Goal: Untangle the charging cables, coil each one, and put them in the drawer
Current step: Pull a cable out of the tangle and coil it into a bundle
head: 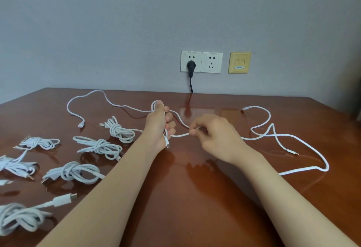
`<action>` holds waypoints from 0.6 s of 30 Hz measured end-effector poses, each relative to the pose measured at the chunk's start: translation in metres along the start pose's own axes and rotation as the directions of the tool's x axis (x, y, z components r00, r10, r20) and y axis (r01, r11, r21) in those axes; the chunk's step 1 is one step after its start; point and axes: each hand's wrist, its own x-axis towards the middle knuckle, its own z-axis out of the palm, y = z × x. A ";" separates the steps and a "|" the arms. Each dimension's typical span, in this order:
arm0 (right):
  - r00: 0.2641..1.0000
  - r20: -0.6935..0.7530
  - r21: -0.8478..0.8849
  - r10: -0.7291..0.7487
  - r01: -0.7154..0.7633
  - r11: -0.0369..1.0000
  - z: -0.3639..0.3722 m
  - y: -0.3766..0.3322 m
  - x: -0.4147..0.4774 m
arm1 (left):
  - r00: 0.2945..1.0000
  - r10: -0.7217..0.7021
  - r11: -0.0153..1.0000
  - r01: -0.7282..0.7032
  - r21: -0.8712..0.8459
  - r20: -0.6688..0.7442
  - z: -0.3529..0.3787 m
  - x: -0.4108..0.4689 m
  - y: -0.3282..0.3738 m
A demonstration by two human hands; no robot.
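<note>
My left hand (159, 124) grips a small loop of a white charging cable (180, 122) at the middle of the brown table, with a plug end hanging below the palm. My right hand (212, 131) pinches the same cable a short way to the right. From my right hand the cable trails right in loose bends (273, 129) across the table. Another loose white cable (93, 95) runs from the left hand toward the back left. Several coiled, knotted white cables (99, 147) lie on the left side of the table. No drawer is in view.
The brown table (195, 188) meets a grey wall. Two white wall sockets (201, 62) hold a black plug whose cord drops behind the table. A yellow wall plate (239, 62) sits to their right. More coiled cables (17, 217) lie at the near left edge.
</note>
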 end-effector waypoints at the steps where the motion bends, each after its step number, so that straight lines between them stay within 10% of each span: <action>1: 1.000 -0.006 0.043 -0.011 0.012 0.999 0.001 0.000 0.000 | 1.000 0.004 1.000 -0.004 0.017 0.013 0.001 -0.001 0.000; 18: 0.990 -0.139 0.320 -0.001 0.046 0.946 0.005 -0.007 0.002 | 0.966 -0.160 0.964 0.108 0.243 0.205 0.018 -0.016 -0.014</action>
